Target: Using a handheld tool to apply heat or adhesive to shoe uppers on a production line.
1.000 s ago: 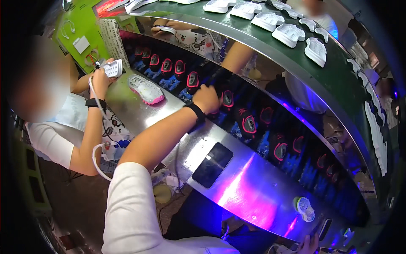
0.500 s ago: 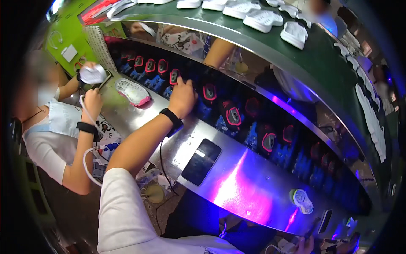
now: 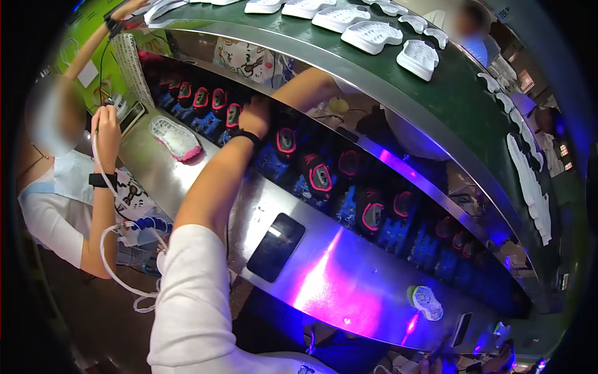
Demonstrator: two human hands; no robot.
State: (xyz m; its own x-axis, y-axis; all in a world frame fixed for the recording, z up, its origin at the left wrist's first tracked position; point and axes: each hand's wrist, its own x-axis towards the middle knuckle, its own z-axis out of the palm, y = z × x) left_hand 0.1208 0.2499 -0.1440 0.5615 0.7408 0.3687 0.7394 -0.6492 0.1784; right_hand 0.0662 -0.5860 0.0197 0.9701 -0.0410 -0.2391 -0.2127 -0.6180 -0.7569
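The person's left hand (image 3: 254, 117), with a dark band (image 3: 246, 136) at the wrist, reaches across the counter (image 3: 324, 274) into the dark recess (image 3: 379, 187) along its far side. The fingers are bent close together beside a red-rimmed shoe (image 3: 233, 115); whether they grip it cannot be told. That shoe stands in a row of black, red-rimmed shoes (image 3: 320, 177) running from far left to near right, with blue supports (image 3: 420, 249) below them. The right hand cannot be made out.

On the counter, a pink-ended sole (image 3: 176, 138) lies left of the arm, a dark tablet (image 3: 276, 247) to its right under pink-violet light. Farther right are a pale sole (image 3: 427, 303) with a green edge and, just beyond, a phone (image 3: 461, 329). Beyond the recess, white soles (image 3: 372, 37) lie along a green belt (image 3: 398, 93). At left, a co-worker (image 3: 56, 212) has one hand (image 3: 107, 128) raised near the counter's end; a white tube (image 3: 101, 249) loops below it.
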